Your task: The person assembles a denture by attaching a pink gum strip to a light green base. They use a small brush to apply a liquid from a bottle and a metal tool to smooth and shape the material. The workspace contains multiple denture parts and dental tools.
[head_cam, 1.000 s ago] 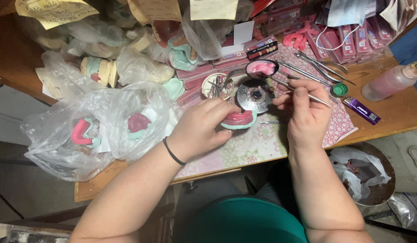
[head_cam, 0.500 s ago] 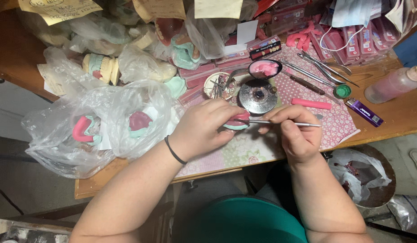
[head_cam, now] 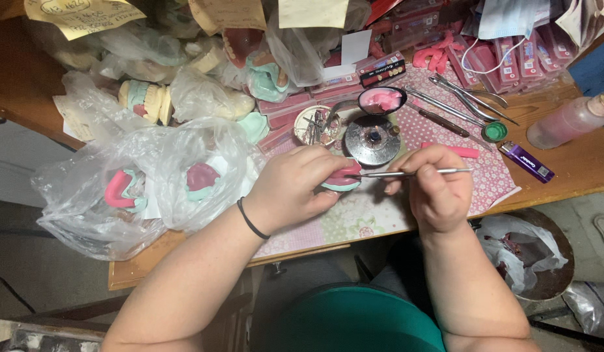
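On the cluttered wooden tabletop [head_cam: 575,163], the left hand [head_cam: 295,189] still grips the pink-and-green dental cast [head_cam: 341,179]. The right hand [head_cam: 435,186] pinches a thin metal carving tool [head_cam: 413,173], its tip now touching the cast rather than raised.

Left hand [head_cam: 295,186] cupped, fingers curled closed; right hand [head_cam: 435,186] fisted in a pinch, both forearms angled inward.

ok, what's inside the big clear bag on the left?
In the bag: a pink arch and a dark red cast on a green base. Crumpled plastic hides the rest.
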